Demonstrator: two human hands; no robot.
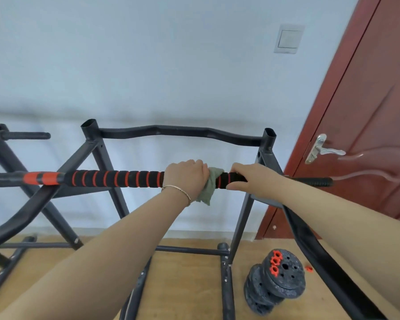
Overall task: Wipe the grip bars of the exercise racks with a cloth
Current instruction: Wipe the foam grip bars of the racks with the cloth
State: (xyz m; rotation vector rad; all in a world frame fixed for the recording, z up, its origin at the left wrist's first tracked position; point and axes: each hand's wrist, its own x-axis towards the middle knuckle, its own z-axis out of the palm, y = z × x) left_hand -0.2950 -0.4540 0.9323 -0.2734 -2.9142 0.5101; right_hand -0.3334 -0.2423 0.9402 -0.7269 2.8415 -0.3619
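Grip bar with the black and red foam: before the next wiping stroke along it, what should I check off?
1. Green cloth wrapped on the foam grip bar: ok.
2. Left hand closed over the cloth: ok.
3. Right hand steadying the bar beside the cloth: ok.
4. Foam to the left free of obstacles: ok.
5. Which foam is already wiped: cannot tell.
6. Weight plates on the floor, away from the bar: ok.

Under the fingers (195,166) of the left hand sits soft, nubby green cloth (211,185), wrapped on the grip bar (116,179), its matt black foam ribbed with orange rings; beyond them, the rack frame (178,131) shows dull painted metal, above a matt wood-grain floor (189,285) and rough, speckled weight plates (277,281)
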